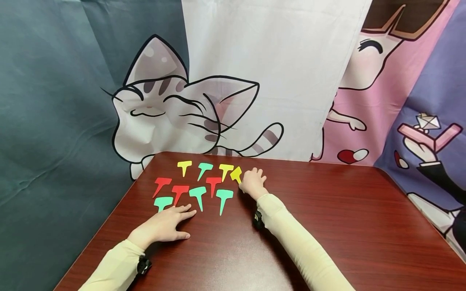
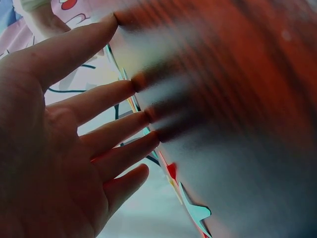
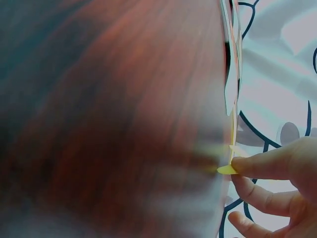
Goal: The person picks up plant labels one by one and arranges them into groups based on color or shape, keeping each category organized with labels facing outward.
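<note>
Right hand (image 1: 253, 182), just right of centre in the head view: fingers curled, tips pinching a tilted yellow tag (image 1: 236, 173). In the right wrist view the tag's narrow end pokes out between two fingertips at lower right; the other fingers are loosely bent. The tag's broad end points up and away from the hand.

Left hand (image 1: 164, 224), lower left of the head view: palm down, fingers straight and spread, thumb well apart, nothing held. Fingertips at the tabletop (image 1: 327, 226); whether they press on it cannot be told. Nearest to it, a green tag (image 1: 163, 201) just beyond the knuckles, partly hidden by the hand.

Other T-shaped tags lie left of centre, loosely in rows. Back row: yellow at far left (image 1: 184, 165), then green (image 1: 205, 166), then yellow (image 1: 226, 167) just beside the pinched one. In front: three red ones (image 1: 213, 180) and two more green (image 1: 224, 195).

Cream sleeves (image 1: 300, 242) on both arms; a cartoon cat (image 1: 164, 101) on the cloth behind.
</note>
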Available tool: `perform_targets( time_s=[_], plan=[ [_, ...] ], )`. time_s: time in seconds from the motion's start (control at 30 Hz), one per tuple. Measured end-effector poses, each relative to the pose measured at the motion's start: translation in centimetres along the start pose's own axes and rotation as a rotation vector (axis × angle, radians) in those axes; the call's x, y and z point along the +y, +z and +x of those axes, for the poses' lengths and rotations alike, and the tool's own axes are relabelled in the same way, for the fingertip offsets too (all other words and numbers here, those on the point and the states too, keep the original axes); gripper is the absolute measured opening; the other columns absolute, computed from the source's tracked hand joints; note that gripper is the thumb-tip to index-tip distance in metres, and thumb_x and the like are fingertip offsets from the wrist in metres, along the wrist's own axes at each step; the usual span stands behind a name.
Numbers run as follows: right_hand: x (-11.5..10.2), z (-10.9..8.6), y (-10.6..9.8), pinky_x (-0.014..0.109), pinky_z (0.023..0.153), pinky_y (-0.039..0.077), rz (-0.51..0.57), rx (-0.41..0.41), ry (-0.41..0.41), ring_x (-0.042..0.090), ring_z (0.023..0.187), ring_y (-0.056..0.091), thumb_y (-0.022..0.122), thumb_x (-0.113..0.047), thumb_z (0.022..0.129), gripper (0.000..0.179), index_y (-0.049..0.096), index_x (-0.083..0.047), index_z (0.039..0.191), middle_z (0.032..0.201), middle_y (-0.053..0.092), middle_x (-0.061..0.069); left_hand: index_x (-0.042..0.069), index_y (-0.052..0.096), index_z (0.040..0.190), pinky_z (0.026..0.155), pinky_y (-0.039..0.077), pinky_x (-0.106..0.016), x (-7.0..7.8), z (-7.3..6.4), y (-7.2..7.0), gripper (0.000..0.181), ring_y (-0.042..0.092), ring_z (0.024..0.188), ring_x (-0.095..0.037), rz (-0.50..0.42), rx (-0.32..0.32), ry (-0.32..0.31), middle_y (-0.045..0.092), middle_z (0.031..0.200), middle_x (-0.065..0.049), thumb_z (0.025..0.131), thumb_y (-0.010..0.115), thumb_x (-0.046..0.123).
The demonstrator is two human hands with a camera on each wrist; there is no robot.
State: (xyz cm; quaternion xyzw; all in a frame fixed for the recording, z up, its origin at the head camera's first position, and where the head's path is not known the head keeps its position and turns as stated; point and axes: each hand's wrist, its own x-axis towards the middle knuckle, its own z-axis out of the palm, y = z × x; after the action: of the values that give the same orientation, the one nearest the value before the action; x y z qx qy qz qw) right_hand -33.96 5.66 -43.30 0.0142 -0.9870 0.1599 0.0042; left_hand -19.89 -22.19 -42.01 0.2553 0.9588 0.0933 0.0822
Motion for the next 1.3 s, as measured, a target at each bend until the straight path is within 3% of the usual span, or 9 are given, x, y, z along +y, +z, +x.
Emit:
perform_targets(
  time_s=[0.33,0.73,0.93,1.07,1.13,1.2,1.3],
  plan=[
    [0.3,-0.2,-0.3,0.056,0.090,0.036,0.032,0.001,-0.029,0.040,0.109,0.042,0.068,-0.023,0.080,0.023,0.060,-0.012,0.061,0.107,0.053,0.018,0.017,0.049,0.139,0.103,0.038,-0.055,0.0,-0.1,-0.1,0.068,0.043,0.131,-0.038,0.005,0.002,0.001,0.044,0.146,-0.014,0.079,0.072,0.041],
    [0.9,-0.1,-0.3,0.068,0.102,0.028,0.156,-0.054,-0.033,0.038,0.115,0.048,0.071,-0.025,0.080,0.028,0.061,-0.012,0.058,0.103,0.057,0.014,0.017,0.050,0.139,0.103,0.038,-0.055,-0.1,0.0,0.1,0.068,0.043,0.131,-0.038,0.003,-0.002,0.000,0.044,0.146,-0.013,0.080,0.072,0.041],
    [1.6,-0.1,-0.4,0.070,0.103,0.025,0.194,-0.065,-0.050,0.039,0.139,0.030,0.072,-0.025,0.081,0.032,0.060,-0.012,0.054,0.081,0.065,0.006,0.017,0.049,0.140,0.103,0.038,-0.055,0.0,-0.1,0.0,0.068,0.043,0.131,-0.038,0.002,-0.008,-0.004,0.044,0.146,-0.013,0.080,0.071,0.042],
    [2.2,-0.1,-0.5,0.072,0.104,0.021,0.222,-0.067,-0.055,0.038,0.142,0.024,0.072,-0.024,0.081,0.032,0.060,-0.012,0.055,0.069,0.064,0.002,0.017,0.049,0.140,0.103,0.038,-0.055,0.0,0.0,0.0,0.069,0.043,0.131,-0.038,0.004,-0.011,-0.006,0.044,0.146,-0.013,0.080,0.071,0.041],
    [2.5,-0.2,-0.6,0.073,0.104,0.020,0.229,-0.063,-0.060,0.039,0.142,0.023,0.072,-0.024,0.081,0.031,0.060,-0.011,0.055,0.076,0.066,0.004,0.017,0.049,0.140,0.103,0.038,-0.054,0.0,0.0,0.0,0.068,0.043,0.131,-0.037,0.005,-0.009,-0.008,0.044,0.146,-0.013,0.080,0.071,0.041],
    [2.7,-0.2,-0.8,0.073,0.104,0.019,0.240,-0.059,-0.066,0.039,0.142,0.022,0.072,-0.023,0.081,0.030,0.061,-0.011,0.057,0.097,0.069,0.009,0.018,0.049,0.140,0.103,0.037,-0.054,0.0,0.0,0.1,0.068,0.043,0.131,-0.037,0.005,-0.007,-0.012,0.044,0.146,-0.012,0.080,0.071,0.042],
    [3.2,-0.3,-0.9,0.073,0.103,0.019,0.255,-0.054,-0.073,0.039,0.142,0.022,0.072,-0.023,0.082,0.029,0.060,-0.011,0.058,0.128,0.060,0.016,0.018,0.049,0.140,0.104,0.037,-0.054,0.0,0.0,0.1,0.068,0.043,0.132,-0.037,0.008,-0.005,-0.015,0.044,0.146,-0.011,0.080,0.071,0.042]
  ],
)
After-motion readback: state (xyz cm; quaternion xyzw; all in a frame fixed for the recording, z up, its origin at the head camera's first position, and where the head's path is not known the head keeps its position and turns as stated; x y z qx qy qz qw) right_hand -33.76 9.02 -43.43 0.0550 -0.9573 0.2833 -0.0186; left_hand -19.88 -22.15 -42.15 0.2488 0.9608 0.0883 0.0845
